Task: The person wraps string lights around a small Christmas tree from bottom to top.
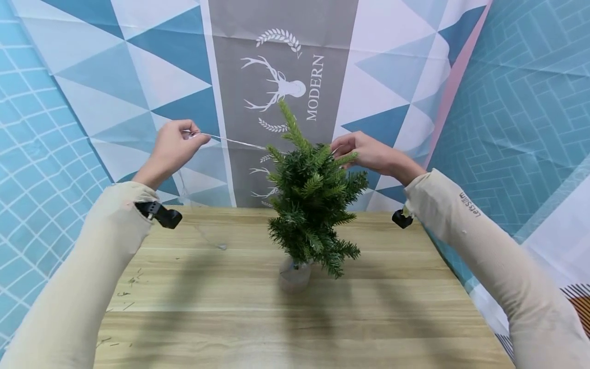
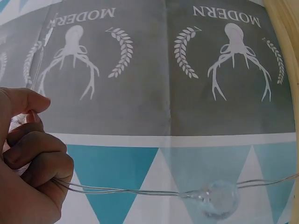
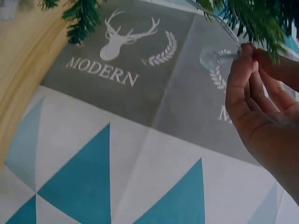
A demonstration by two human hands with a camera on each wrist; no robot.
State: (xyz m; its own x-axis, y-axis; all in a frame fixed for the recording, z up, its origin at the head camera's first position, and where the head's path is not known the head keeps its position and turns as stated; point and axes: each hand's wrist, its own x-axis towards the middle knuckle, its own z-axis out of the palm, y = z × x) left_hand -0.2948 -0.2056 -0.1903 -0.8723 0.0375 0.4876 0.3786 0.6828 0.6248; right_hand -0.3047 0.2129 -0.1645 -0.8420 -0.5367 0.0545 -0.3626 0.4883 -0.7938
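A small artificial Christmas tree point(image 1: 313, 205) stands upright on the table in a pale round base point(image 1: 294, 278). Left of it, my left hand point(image 1: 175, 146) grips a thin wire of a string of lights point(image 1: 239, 142), which stretches taut toward the upper branches. Below that hand in the left wrist view, the strands carry a clear round bulb point(image 2: 220, 200). My right hand point(image 1: 369, 154) is behind the tree's right side, partly hidden by branches. In the right wrist view its thumb and fingertips pinch the wire beside another clear bulb point(image 3: 210, 59).
The loose end of the string hangs from the left hand down to the wooden table point(image 1: 221, 328), where a small bulb point(image 1: 223, 246) lies. Fallen needles point(image 1: 131, 279) are scattered at the table's left. A patterned cloth point(image 1: 281, 15) hangs close behind the table.
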